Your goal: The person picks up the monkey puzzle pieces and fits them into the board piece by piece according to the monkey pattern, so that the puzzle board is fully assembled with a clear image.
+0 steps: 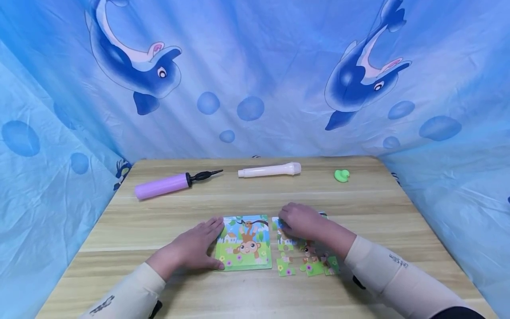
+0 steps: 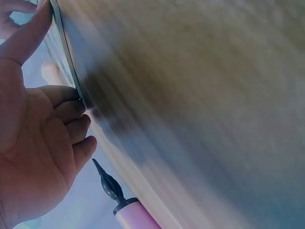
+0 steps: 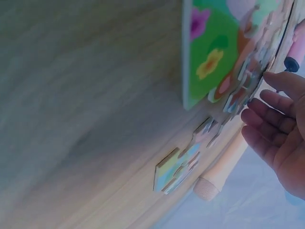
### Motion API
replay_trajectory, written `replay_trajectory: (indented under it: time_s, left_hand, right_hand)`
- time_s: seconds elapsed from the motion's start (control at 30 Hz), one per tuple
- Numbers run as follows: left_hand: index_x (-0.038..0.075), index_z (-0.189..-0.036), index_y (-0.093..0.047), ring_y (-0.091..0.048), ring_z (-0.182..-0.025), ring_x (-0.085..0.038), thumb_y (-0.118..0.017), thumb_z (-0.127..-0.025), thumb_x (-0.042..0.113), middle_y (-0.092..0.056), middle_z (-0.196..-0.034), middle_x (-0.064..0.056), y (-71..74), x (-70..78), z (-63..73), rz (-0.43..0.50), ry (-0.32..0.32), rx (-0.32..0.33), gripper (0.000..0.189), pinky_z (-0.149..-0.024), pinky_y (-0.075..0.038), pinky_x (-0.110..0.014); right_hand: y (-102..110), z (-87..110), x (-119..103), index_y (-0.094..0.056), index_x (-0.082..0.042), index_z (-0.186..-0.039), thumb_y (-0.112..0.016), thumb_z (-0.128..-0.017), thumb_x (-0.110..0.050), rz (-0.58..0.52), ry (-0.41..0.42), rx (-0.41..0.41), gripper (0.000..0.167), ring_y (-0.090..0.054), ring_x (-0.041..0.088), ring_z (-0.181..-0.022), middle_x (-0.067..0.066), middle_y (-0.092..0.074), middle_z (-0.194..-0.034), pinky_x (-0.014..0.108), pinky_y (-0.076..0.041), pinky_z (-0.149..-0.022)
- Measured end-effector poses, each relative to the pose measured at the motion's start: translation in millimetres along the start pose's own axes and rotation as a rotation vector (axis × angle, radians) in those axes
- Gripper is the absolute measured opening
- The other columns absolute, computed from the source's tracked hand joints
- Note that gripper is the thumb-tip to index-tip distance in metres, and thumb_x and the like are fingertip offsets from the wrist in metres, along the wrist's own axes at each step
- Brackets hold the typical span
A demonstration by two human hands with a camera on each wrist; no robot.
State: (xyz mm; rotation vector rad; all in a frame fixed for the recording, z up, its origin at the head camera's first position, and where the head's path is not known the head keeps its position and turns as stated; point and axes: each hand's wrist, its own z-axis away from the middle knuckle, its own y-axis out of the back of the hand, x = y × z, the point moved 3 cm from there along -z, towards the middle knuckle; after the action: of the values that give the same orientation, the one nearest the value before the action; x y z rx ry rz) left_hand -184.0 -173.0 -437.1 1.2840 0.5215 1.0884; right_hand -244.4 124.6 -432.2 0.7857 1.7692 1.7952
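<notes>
A square picture board with a cartoon monkey lies on the table. My left hand rests along its left edge, fingers spread towards the top corner and thumb at the bottom corner. To the right of the board lie several loose jigsaw pieces with a matching monkey picture, small gaps between them. My right hand is over the upper left pieces, its fingertips pointing down. In the right wrist view, the thumb and fingertips stand slightly apart, right at the edges of the jigsaw pieces.
Behind the board, a purple hand pump with a black nozzle lies at the left. A pale microphone-shaped stick lies at the middle back, and a small green duck sits at the right. A blue dolphin-print curtain encloses the wooden table.
</notes>
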Motion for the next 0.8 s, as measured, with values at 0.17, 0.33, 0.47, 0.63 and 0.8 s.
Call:
replay_trajectory:
  time_s: [0.17,0.33,0.47,0.63,0.8]
  left_hand:
    - [0.008,-0.155,-0.027,-0.016,-0.152,-0.029,-0.066,-0.073,0.075,-0.019,-0.164,-0.006,-0.6,-1.4,-1.3,-0.015,0.005,0.000,0.113,-0.122,-0.021,-0.049]
    - [0.007,-0.155,-0.027,-0.016,-0.152,-0.029,-0.067,-0.072,0.074,-0.019,-0.164,-0.007,-1.3,-2.1,-2.1,-0.001,0.004,-0.006,0.114,-0.122,-0.021,-0.049]
    - [0.007,-0.155,-0.026,-0.015,-0.152,-0.028,-0.068,-0.073,0.073,-0.018,-0.164,-0.007,-1.2,-2.4,-2.4,0.003,0.007,-0.011,0.114,-0.122,-0.020,-0.048]
    - [0.006,-0.155,-0.026,-0.015,-0.152,-0.028,-0.069,-0.072,0.073,-0.018,-0.164,-0.008,-0.2,-2.2,-2.9,0.004,0.001,-0.012,0.115,-0.123,-0.019,-0.048]
    - [0.006,-0.155,-0.026,-0.015,-0.152,-0.028,-0.069,-0.072,0.073,-0.018,-0.164,-0.008,-0.2,-2.3,-3.2,0.011,0.005,-0.016,0.115,-0.123,-0.019,-0.048]
  right_hand:
    - [7,-4.9,-1,-0.067,-0.015,-0.103,-0.070,-0.090,-0.031,-0.016,-0.019,0.013,0.021,-0.058,0.009,-0.086,-0.006,-0.064,-0.093,0.026,-0.055,-0.075]
    - [17,-13.3,-13,-0.068,-0.016,-0.105,-0.070,-0.090,-0.033,-0.032,0.004,0.004,0.023,-0.058,0.009,-0.088,-0.006,-0.064,-0.094,0.026,-0.055,-0.075]
    - [20,-23.1,-27,-0.067,-0.016,-0.103,-0.069,-0.091,-0.036,-0.034,0.060,-0.002,0.023,-0.057,0.009,-0.085,-0.006,-0.062,-0.092,0.026,-0.055,-0.075]
    - [15,-37.0,-45,-0.067,-0.018,-0.100,-0.067,-0.093,-0.036,0.048,0.148,0.019,0.020,-0.056,0.009,-0.082,-0.007,-0.062,-0.090,0.024,-0.053,-0.073]
    - [8,-48.6,-59,-0.069,-0.019,-0.103,-0.064,-0.095,-0.038,0.136,0.216,0.028,0.021,-0.056,0.010,-0.085,-0.006,-0.063,-0.095,0.024,-0.053,-0.075]
